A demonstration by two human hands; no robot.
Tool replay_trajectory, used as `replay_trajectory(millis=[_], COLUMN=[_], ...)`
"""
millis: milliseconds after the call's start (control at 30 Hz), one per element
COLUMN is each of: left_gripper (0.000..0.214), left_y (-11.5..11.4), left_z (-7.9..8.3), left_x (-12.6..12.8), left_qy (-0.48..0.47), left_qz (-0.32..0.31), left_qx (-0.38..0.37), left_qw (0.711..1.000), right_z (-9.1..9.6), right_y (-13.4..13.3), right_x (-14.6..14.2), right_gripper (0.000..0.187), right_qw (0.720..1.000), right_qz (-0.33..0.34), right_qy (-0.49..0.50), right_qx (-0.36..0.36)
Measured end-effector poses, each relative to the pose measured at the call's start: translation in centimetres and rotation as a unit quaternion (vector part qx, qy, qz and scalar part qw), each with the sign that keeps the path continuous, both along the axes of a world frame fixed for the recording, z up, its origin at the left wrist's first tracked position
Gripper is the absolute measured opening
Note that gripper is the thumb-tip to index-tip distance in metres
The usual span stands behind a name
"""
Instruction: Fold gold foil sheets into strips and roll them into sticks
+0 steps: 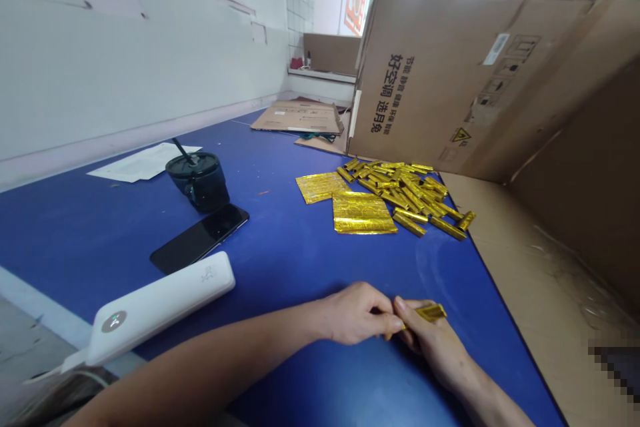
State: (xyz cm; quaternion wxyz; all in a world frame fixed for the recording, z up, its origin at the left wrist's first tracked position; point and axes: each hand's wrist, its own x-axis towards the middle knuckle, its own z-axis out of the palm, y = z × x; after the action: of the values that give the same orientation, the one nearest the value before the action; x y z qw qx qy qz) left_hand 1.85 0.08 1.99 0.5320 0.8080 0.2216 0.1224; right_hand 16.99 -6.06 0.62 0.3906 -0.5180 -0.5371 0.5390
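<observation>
Low over the blue table (280, 260), near its front edge, my left hand (357, 315) and my right hand (430, 340) meet with fingertips pinched together on a small folded gold foil piece (431, 311). Farther back lies a pile of rolled gold foil sticks (405, 193). Two flat gold foil sheets rest beside the pile, one nearer (363, 213) and one behind it to the left (320, 187).
A dark cup with a straw (199, 178), a black phone (200, 237) and a white power bank (155, 310) sit at left. White papers (143, 163) lie near the wall. A large open cardboard box (480, 80) stands at right, flat cardboard (300, 117) behind.
</observation>
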Motion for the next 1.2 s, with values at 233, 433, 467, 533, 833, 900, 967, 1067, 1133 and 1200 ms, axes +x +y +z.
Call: replay_trajectory(millis=[233,433,467,533,833,900,967,1067,1133,1200], left_gripper=[0.028,0.026,0.026,0.027,0.031,0.031,0.031,0.031,0.031,0.030], left_y=[1.1,2.4,2.7,3.2,2.0,1.3,0.7,0.2,0.4,0.9], left_z=[-0.2,-0.3,-0.4,-0.6,-1.0,-0.8,-0.7,-0.7,-0.6,-0.5], left_x=[-0.3,-0.8,-0.8,-0.8,0.5,0.8,1.0,1.1,1.0,0.8], left_qy=[-0.027,-0.044,-0.055,-0.084,-0.205,-0.223,-0.218,-0.215,-0.217,-0.218], left_qz=[-0.013,0.029,0.050,0.101,0.246,0.207,0.153,0.155,0.174,0.186], left_qx=[-0.039,-0.069,-0.071,-0.077,-0.243,-0.271,-0.288,-0.301,-0.303,-0.302], left_qw=[0.999,0.996,0.995,0.988,0.916,0.913,0.920,0.916,0.912,0.909], right_z=[-0.1,0.3,0.4,0.5,0.3,-0.1,-0.3,-0.2,-0.1,-0.1], right_y=[0.4,0.4,0.3,0.1,-0.5,-0.5,-0.5,-0.5,-0.6,-0.6], right_x=[0.9,1.1,1.0,0.7,-1.0,-1.2,-1.3,-1.4,-1.5,-1.4], right_gripper=[0.048,0.051,0.050,0.048,0.039,0.037,0.035,0.033,0.032,0.033], right_qw=[0.996,0.997,0.998,0.997,0.957,0.956,0.956,0.957,0.958,0.959], right_qz=[-0.092,-0.074,-0.057,-0.004,0.000,-0.013,-0.010,0.004,0.008,0.004], right_qy=[0.018,-0.008,-0.028,-0.077,-0.263,-0.251,-0.236,-0.225,-0.224,-0.226], right_qx=[0.010,0.004,0.002,0.001,0.123,0.150,0.172,0.181,0.177,0.169])
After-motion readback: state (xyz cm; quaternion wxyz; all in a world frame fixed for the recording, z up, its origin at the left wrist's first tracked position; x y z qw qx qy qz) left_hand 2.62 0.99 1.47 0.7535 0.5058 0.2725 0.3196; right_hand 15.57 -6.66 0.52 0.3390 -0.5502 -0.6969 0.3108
